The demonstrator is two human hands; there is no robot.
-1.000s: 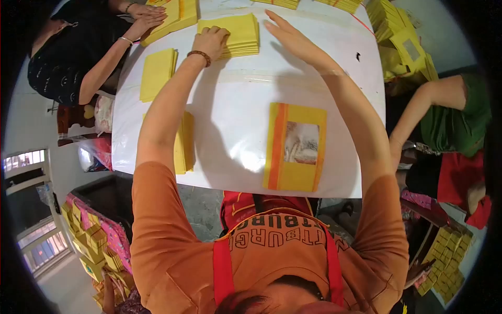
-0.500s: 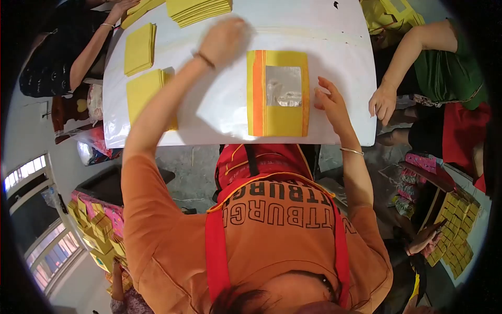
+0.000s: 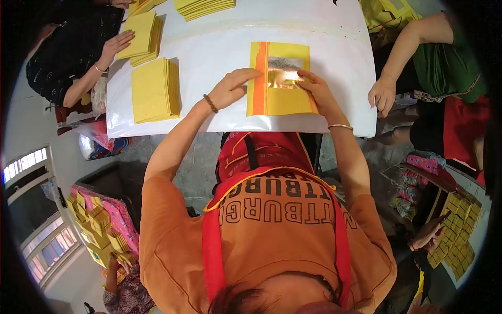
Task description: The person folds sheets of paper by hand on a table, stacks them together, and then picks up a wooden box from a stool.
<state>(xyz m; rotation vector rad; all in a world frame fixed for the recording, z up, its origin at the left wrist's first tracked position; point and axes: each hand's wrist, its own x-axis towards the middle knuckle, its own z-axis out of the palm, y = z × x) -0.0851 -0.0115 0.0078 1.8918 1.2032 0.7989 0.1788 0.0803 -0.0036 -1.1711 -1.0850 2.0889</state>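
Observation:
A yellow envelope (image 3: 287, 103) with an orange strip and a shiny clear window lies on the white table in front of me. Beside its left edge is my left hand (image 3: 232, 88), with outstretched fingertips touching the edge near the orange strip. My right hand (image 3: 318, 93) grips the right edge, its fingertips over the window and the rest of the grip partly hidden. To the left sits a stack of yellow envelopes (image 3: 151, 91).
A co-worker's hand (image 3: 115, 47) rests on another yellow stack (image 3: 144, 34) at the left. More envelopes (image 3: 204, 8) lie at the table's far edge. Another person's hand (image 3: 383, 96) is by the right edge of the white table (image 3: 209, 44).
My left hand has come down and right to the envelope's left edge. My right hand has moved onto its right edge. The co-worker's hand at the left now touches a stack.

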